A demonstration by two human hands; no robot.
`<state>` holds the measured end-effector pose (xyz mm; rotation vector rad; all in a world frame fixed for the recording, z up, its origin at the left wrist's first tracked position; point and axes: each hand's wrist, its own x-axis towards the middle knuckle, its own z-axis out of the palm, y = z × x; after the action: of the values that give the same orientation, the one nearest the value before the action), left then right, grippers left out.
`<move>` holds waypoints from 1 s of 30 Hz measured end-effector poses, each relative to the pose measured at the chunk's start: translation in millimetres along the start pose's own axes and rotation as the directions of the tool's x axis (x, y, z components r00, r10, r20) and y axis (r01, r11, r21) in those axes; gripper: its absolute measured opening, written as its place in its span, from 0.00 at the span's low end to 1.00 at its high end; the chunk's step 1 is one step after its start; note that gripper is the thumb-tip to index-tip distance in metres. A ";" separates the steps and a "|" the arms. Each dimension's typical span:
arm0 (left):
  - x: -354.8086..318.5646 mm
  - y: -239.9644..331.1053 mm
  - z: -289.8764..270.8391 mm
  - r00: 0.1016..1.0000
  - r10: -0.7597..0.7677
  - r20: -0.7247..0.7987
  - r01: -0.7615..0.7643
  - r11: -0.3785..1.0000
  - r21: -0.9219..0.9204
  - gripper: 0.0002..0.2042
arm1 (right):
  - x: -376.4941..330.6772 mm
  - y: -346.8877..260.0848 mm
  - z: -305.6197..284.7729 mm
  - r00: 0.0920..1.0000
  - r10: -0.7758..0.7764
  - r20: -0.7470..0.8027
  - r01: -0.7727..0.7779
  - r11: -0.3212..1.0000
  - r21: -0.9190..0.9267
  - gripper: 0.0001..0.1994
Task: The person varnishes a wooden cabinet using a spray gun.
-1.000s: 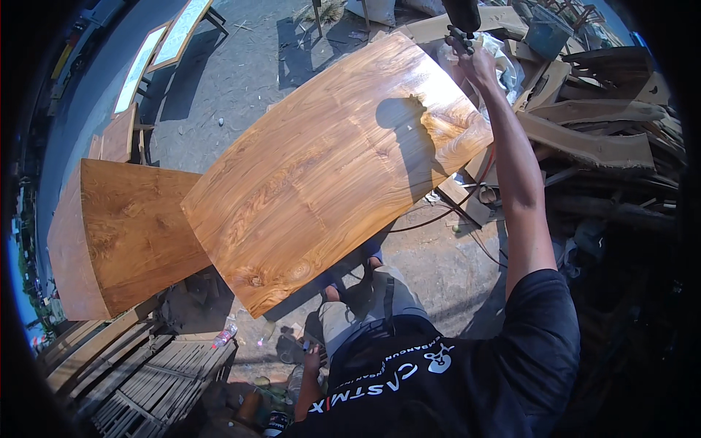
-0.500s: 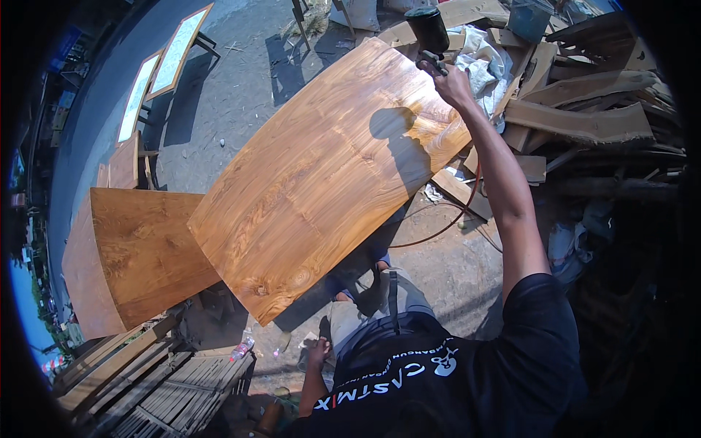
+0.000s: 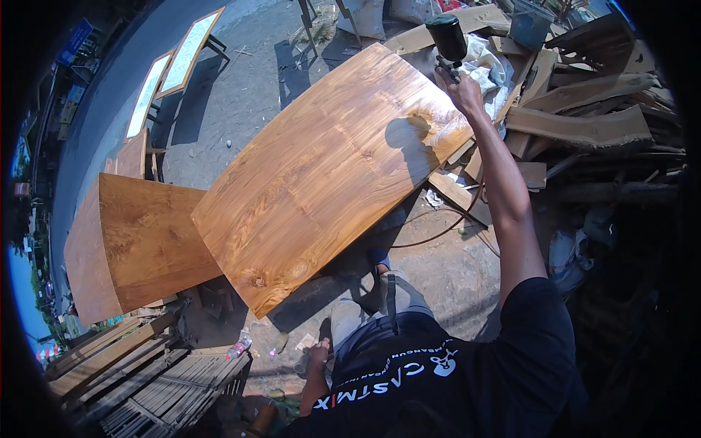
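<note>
My right hand [image 3: 464, 91] is closed round a spray gun [image 3: 447, 71] with a black cup on top. It is over the far right end of a large wooden tabletop [image 3: 314, 182] with curved long edges and a glossy brown grain. The shadow of my head falls on the board near that end. A thin reddish hose [image 3: 445, 231] loops below my right forearm. Low beside my thigh hangs my left hand [image 3: 319, 353], clear of the board; its fingers are too small and partly hidden to read.
Another brown wooden panel [image 3: 150, 241] stands against the near left end. Bamboo slats and planks [image 3: 175, 387] lie at lower left, with a plastic bottle [image 3: 239, 347]. Scrap timber [image 3: 584, 124] and a grey bucket [image 3: 530, 25] crowd the right. Framed panels [image 3: 191, 51] stand far left.
My right hand and the spray gun have shifted slightly right and nearer, still over the far end. The whole view has turned a little. My left hand stays low by my thigh.
</note>
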<state>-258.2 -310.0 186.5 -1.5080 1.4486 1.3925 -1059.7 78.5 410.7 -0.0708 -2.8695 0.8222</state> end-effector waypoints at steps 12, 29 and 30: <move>-25.9 -43.1 11.1 0.993 -0.033 -0.117 0.027 0.999 -0.045 0.24 | -112.4 -70.1 -29.5 0.920 -0.042 0.390 -0.093 0.943 0.321 0.34; -34.8 -209.4 65.9 0.991 0.087 -0.104 -0.123 0.903 -0.411 0.26 | -190.3 93.4 -75.5 0.938 -0.214 -0.272 0.156 0.963 -0.218 0.32; -39.1 -227.9 73.2 0.996 0.049 -0.078 -0.077 0.909 -0.409 0.28 | -217.0 96.6 -74.4 0.935 -0.190 -0.300 0.163 0.980 -0.112 0.31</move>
<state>-54.3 -182.8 153.6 -1.7906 1.3048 1.7876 -833.4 180.1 392.3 0.0446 -2.5680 0.5937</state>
